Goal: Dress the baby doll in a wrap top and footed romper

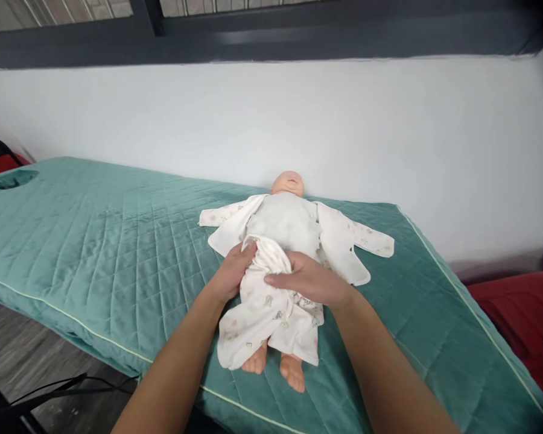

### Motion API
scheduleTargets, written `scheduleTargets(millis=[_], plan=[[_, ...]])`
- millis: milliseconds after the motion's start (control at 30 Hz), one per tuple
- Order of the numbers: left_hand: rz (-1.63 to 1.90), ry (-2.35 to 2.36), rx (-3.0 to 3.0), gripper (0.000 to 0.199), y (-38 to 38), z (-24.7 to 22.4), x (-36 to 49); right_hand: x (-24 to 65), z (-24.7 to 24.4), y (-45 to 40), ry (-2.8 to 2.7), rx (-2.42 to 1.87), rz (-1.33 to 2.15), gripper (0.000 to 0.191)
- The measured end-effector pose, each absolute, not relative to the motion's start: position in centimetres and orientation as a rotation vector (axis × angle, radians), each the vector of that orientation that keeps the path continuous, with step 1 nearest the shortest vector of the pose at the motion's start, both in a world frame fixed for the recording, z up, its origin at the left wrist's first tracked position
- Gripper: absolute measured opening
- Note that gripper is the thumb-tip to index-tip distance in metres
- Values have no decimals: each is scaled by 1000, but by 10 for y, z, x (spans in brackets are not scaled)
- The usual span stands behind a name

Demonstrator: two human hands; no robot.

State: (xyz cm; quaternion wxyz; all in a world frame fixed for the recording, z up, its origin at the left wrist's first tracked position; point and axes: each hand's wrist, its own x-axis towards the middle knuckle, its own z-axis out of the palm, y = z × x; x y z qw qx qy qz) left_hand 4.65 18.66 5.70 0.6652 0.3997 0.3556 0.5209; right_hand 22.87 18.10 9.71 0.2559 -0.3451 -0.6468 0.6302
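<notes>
A baby doll [288, 182] lies on its back with its head toward the wall. It wears a white printed baby jacket [341, 244], spread open at the front over a pale cloth torso [285, 220]. White printed baby pants [262, 319] cover the legs, and the bare feet [292, 371] stick out below. My left hand [235, 268] pinches the bunched top of the pants on one side. Across from it, my right hand [310, 277] grips the same gathered cloth, thumb on top. Some fingers of both hands are hidden by the fabric.
The doll lies on a green quilted bed cover [117, 241] with pale piping, and a face hole [13, 179] at the far left. A white wall [271, 120] runs along the back. Red objects [520, 319] stand beyond the right edge. Black cables [72, 386] hang at lower left.
</notes>
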Motion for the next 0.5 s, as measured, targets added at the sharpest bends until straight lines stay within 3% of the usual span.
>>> scheduleTargets(millis=[200, 500], plan=[[874, 629, 1127, 53, 185, 60, 41, 231, 89, 185, -1258, -879, 1770, 46], [1032, 646, 850, 47, 174, 61, 42, 228, 106, 177, -1823, -872, 1679, 60]])
